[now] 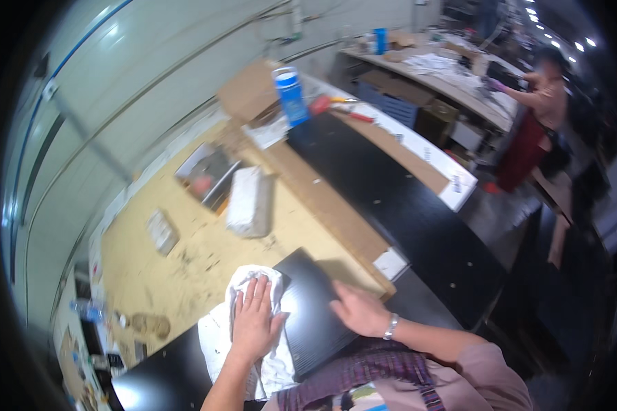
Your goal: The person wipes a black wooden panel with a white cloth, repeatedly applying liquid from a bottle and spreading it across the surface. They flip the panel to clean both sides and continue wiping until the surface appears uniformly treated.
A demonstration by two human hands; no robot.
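Left hand (255, 322) spread on cloth (275, 366), right hand (363, 312) half-open at board (312, 294), block (247, 203), box (224, 186) beyond

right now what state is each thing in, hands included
white cloth, bunched
near black panel, lying flat, partly covered
left hand, flat on the white cloth
right hand, at near black panel's right edge, contact unclear
long black panel, lying flat
small box, open, things inside
blue canister, upright
yellowish bottle, on its side
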